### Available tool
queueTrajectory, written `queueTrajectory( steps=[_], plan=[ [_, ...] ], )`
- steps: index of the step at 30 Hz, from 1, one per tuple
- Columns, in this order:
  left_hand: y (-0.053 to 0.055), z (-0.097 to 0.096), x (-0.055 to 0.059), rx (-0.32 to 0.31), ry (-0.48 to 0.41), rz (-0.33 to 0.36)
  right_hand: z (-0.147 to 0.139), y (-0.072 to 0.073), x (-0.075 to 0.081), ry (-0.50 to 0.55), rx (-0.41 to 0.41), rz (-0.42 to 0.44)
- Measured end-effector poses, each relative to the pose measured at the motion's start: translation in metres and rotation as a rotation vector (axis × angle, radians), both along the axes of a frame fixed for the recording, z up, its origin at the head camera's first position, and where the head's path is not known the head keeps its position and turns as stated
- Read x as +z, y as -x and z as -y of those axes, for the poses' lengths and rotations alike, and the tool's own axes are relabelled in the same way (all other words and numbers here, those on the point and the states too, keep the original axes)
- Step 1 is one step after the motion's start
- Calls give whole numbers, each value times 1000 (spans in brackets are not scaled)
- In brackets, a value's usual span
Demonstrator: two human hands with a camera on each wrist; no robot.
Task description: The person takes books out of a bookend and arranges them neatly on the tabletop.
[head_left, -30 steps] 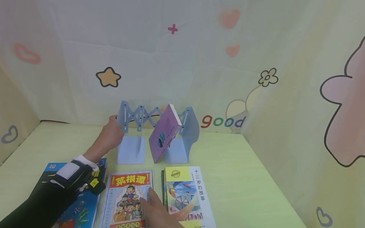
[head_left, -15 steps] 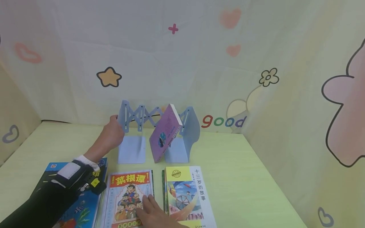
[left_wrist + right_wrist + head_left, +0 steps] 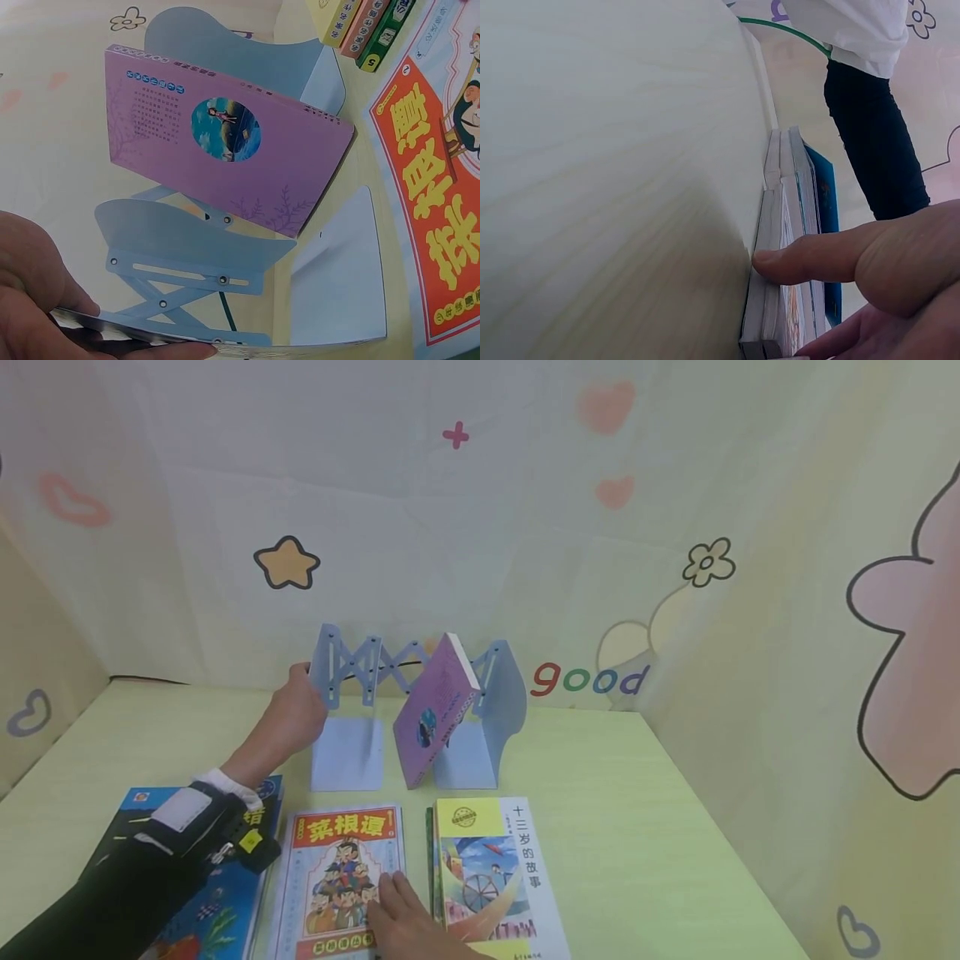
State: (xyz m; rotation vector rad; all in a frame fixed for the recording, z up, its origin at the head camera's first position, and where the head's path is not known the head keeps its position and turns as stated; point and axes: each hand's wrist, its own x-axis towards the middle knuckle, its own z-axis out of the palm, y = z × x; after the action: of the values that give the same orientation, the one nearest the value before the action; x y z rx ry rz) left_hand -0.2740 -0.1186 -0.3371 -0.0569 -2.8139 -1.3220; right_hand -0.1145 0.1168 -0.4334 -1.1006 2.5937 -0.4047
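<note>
My left hand [image 3: 298, 708] reaches to the back of the table and grips the left end plate [image 3: 322, 664] of a light blue expandable bookend; in the left wrist view the thumb and fingers lie on either side of that plate. A purple book [image 3: 225, 142] leans at a tilt inside the bookend, toward its right side. My right hand [image 3: 411, 922] rests at the right edge of a red-and-blue comic book [image 3: 341, 893], fingers over its cover. In the right wrist view the thumb [image 3: 802, 259] touches the side of the stack beneath.
A large blue book [image 3: 217, 910] lies partly under my left sleeve. Right of the comic stack lies another stack, with a yellow-and-white book [image 3: 480, 885] on top. A printed cloth backdrop [image 3: 480, 527] closes off the rear and sides.
My right fingers have settled onto the comic book's edge. The comic book has shifted slightly away from me and to the right. My left hand and the bookend stay in place.
</note>
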Motion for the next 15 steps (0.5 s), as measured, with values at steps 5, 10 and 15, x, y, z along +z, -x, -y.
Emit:
queueTrajectory(
  steps=[5, 10, 15],
  plan=[
    [1, -1, 0, 10, 7, 2, -1, 2, -5, 12, -40, 30],
    [1, -1, -1, -5, 0, 0, -2, 9, 12, 50, -247, 182],
    [-2, 1, -2, -19, 10, -10, -13, 11, 70, 217, -445, 220]
  ],
)
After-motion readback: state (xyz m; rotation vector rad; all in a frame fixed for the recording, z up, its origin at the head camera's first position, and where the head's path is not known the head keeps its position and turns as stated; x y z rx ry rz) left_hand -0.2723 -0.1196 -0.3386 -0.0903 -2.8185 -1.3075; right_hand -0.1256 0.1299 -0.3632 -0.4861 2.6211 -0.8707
